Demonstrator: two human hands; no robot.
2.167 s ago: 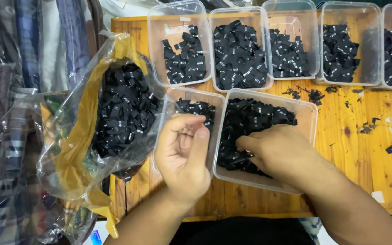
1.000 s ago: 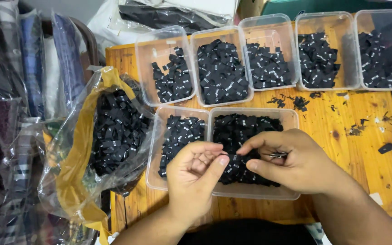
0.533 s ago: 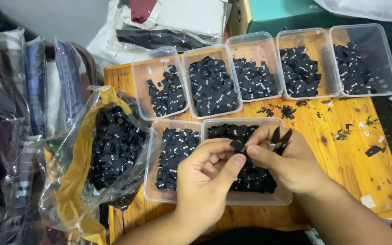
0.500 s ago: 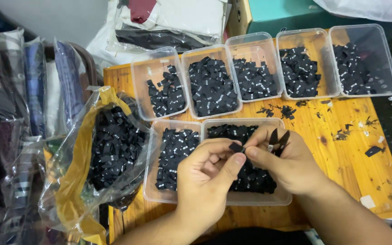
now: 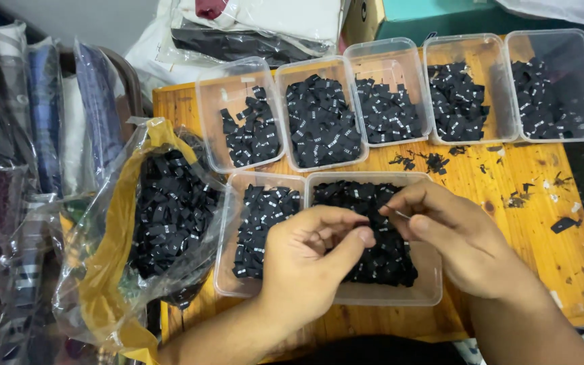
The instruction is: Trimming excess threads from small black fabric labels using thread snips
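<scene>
Seen from above, two bare hands meet over a clear plastic tub (image 5: 432,295) heaped with small black fabric labels (image 5: 380,253). The left hand (image 5: 309,263) is curled, its thumb pressed against the bent fingers (image 5: 346,223) as if gripping a label, though what lies inside the curl cannot be told. The right hand (image 5: 464,243) pinches something thin and pale, seemingly a single label (image 5: 395,213) seen edge-on, between thumb and forefinger, just beside the left fingertips. Both hands hover low over the heap, probably so that anything dropped falls back into the tub.

Touching that tub, just left of the left fingers, sits a second tub (image 5: 228,270) holding fewer labels. Beyond the fingers, a row of five more tubs (image 5: 400,51) stands side by side, each with its own pile, which suggests that the labels are kept apart by kind. Well left of the hands, an open clear bag with a yellow lining (image 5: 103,270) slumps with its mouth towards them, full of unsorted labels within reach. A few stray scraps (image 5: 434,162) lie on the wooden surface (image 5: 549,223) beyond the right fingers. Bagged folded clothes (image 5: 28,135) are stacked at the far left.
</scene>
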